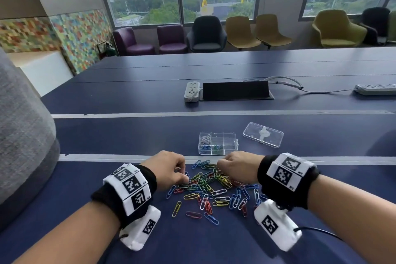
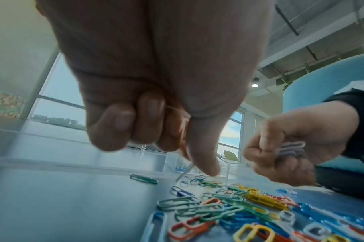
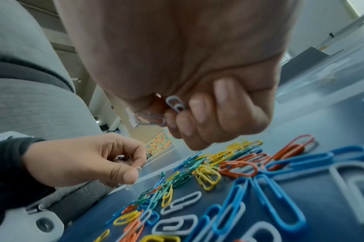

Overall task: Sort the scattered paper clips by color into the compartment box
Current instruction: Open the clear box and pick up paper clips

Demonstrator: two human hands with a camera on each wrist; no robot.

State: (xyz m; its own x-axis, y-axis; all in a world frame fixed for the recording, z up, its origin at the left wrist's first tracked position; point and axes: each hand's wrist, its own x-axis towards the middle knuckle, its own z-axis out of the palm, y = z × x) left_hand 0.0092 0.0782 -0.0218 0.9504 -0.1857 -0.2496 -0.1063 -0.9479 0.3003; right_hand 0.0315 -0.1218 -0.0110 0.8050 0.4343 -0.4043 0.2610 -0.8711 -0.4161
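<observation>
Head view — glossy wire-loop paper clips (image 1: 211,186)

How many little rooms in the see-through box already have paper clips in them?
3 of the clear plastic compartment box's six compartments: white paper clips far left, blue paper clips near left, green paper clips near middle. Glare might hide a clip elsewhere.

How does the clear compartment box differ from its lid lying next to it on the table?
The compartment box is deeper and split by dividers into cells, while the lid is a flat, shallow, undivided tray. The compartment box holds clips, white ones in the far-left cell and blue and green ones in near cells; the lid holds none. The compartment box sits just beyond the scattered clips; the lid lies farther right and back. Both are clear plastic rectangles resting on the blue table.
</observation>
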